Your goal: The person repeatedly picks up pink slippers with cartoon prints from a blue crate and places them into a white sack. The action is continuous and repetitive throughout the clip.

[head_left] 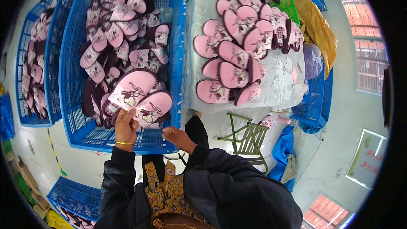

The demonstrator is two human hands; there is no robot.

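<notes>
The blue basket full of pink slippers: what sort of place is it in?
Probably a slipper workshop or packing room. The large blue basket is heaped with matching pink slippers, more slippers cover much of a plastic-wrapped surface, and another slipper-filled basket stands alongside.

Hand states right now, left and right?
Left hand: closed on a pair of pink slippers.
Right hand: fingers curled, by the near edge of the blue crate; can't tell whether it pinches anything.
</notes>
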